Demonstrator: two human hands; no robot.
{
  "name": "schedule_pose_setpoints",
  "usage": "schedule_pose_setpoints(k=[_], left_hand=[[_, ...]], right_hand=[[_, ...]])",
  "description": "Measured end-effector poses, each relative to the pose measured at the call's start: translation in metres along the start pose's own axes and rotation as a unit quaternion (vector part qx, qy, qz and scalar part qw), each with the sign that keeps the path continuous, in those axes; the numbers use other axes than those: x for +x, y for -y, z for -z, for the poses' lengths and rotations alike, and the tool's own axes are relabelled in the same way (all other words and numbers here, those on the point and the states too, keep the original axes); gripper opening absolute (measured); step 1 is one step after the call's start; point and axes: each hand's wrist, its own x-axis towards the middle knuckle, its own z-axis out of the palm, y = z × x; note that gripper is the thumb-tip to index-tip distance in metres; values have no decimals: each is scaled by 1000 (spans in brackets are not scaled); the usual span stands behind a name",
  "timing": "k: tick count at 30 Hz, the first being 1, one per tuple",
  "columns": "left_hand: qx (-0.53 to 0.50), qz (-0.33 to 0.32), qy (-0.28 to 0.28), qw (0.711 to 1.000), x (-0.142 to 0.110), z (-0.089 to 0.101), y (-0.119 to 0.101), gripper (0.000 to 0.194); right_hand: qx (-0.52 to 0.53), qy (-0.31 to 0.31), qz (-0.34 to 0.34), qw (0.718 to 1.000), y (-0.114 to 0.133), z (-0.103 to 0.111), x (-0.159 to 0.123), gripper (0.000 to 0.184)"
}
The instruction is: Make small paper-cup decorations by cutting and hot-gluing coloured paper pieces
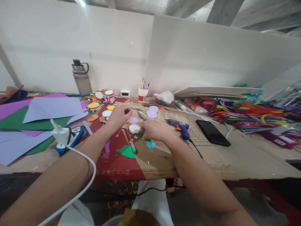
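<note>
My left hand [120, 115] hovers over the left middle of the work area, fingers curled together; whatever they may pinch is too small to make out. My right hand [151, 129] is closed, its fingertips beside a white round lid-like disc [134, 128]. A pointed metal blade [142, 115], perhaps scissors, shows just beyond the right hand; I cannot tell whether it is held. Between the hands lies a lilac paper circle [134, 120]. A scalloped lilac paper piece [152, 112] lies farther back. Nearer me are a red-handled cutter [131, 141], a green paper scrap [127, 151] and a teal paper flower [150, 144].
A blue glue gun [184, 130] and black phone [213, 132] lie to the right, before pipe cleaners [235, 114]. Coloured paper sheets [51, 110] and a power strip [76, 135] with white cable [94, 171] are left. A bottle [81, 80] and cup [142, 94] stand behind.
</note>
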Motion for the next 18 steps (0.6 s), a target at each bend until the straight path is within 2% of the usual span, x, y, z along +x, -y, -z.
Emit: schedule_pose_setpoints(k=[4, 6, 11, 15, 18], left_hand=[[-3, -2, -5, 1000, 0, 0, -1, 26], [1, -5, -8, 1000, -1, 0, -1, 26], [-1, -4, -13, 1000, -1, 1, -4, 25], [-24, 9, -18, 999, -2, 3, -6, 25], [-54, 44, 6, 998, -1, 5, -6, 26]], right_hand=[[5, 2, 22, 1000, -5, -3, 4, 27], [10, 21, 25, 999, -8, -3, 5, 28], [48, 72, 59, 995, -16, 3, 5, 13], [82, 44, 81, 992, -22, 9, 3, 7], [111, 7, 57, 992, -26, 11, 3, 9]])
